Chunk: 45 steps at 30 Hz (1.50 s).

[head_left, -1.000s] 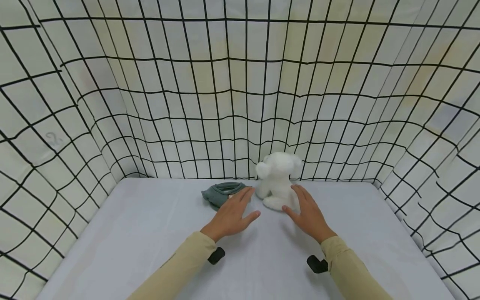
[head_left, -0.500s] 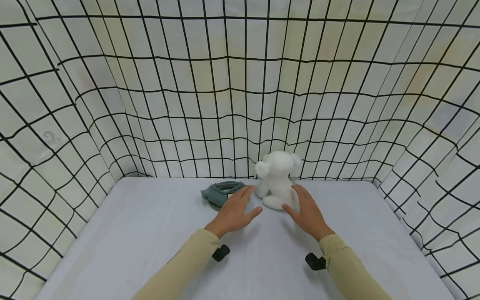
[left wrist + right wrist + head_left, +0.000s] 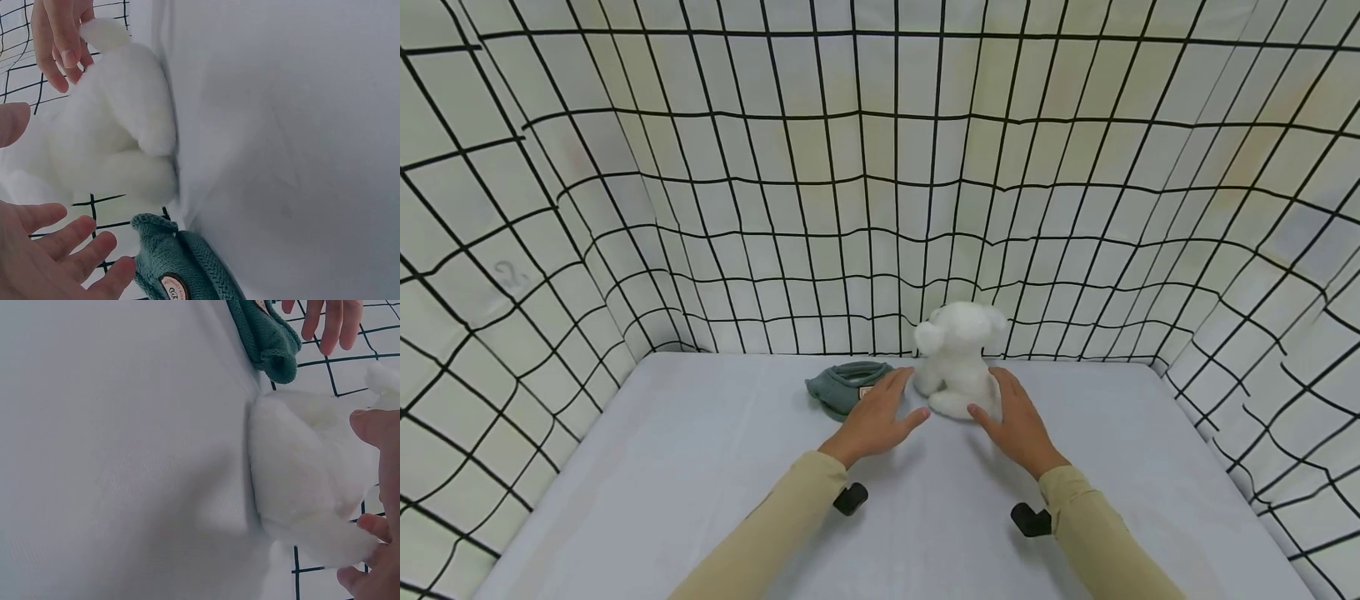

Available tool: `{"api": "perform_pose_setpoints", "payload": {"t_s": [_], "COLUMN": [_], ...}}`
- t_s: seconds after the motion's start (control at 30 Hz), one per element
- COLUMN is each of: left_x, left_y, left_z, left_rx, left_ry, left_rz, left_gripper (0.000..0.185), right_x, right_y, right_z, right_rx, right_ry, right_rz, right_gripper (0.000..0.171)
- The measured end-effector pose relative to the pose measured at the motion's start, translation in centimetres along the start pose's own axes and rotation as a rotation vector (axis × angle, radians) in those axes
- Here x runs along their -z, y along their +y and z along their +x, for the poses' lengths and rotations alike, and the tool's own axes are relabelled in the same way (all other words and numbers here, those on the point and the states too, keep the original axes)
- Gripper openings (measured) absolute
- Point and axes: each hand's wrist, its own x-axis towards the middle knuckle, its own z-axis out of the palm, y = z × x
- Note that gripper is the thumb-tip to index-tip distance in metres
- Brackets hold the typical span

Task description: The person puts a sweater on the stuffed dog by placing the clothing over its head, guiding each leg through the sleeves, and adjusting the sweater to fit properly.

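Note:
A white plush animal (image 3: 961, 342) sits upright near the back of the table. Beside it on the left lies a small teal knitted garment (image 3: 837, 388) with a pinkish label (image 3: 173, 286), partly covered by my left hand (image 3: 874, 421) in the head view. That hand has its fingers extended and holds nothing, hovering in front of the gap between plush and garment. My right hand (image 3: 1018, 427), fingers also extended, is at the plush's right side; whether its fingertips touch the fur I cannot tell. Both wrist views show the plush between the two hands.
A white-covered table (image 3: 700, 483) stretches under both arms. Black grid netting (image 3: 865, 208) over pale walls rises behind it and at both sides. A black device (image 3: 851, 499) sits under the left wrist, another (image 3: 1031, 520) under the right.
My left hand has shifted slightly right and forward, closer to the plush. The right hand is nearly still, and the plush and garment have stayed in place.

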Motion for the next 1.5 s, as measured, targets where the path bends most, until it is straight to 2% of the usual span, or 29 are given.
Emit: {"api": "perform_pose_setpoints", "payload": {"t_s": [0.17, 0.47, 0.77, 1.0, 1.33, 1.5], "left_x": [-0.2, -0.6, -0.8, -0.9, -1.1, -1.1], "left_y": [0.0, -0.3, -0.4, -0.2, -0.1, -0.2], "left_z": [0.4, 1.2, 1.7, 1.9, 2.3, 2.4], "left_rx": [0.022, 0.120, 0.158, 0.148, 0.134, 0.129], "left_ry": [-0.003, -0.032, -0.049, -0.059, -0.061, -0.061], "left_rz": [-0.038, -0.153, -0.221, -0.270, -0.287, -0.293], "left_gripper": [0.074, 0.079, 0.079, 0.078, 0.077, 0.077], "right_x": [-0.1, -0.5, -0.6, -0.9, -1.7, -1.9], "right_y": [0.0, 0.2, 0.0, -0.3, -0.1, -0.1], "right_z": [0.3, 0.7, 1.0, 1.2, 1.9, 2.2], "right_rx": [-0.019, -0.055, -0.063, -0.088, -0.135, -0.154], "right_ry": [0.002, -0.015, -0.029, -0.037, -0.057, -0.040], "right_rz": [0.037, 0.075, 0.094, 0.112, 0.141, 0.146], "right_gripper": [0.073, 0.076, 0.078, 0.079, 0.083, 0.081]}}
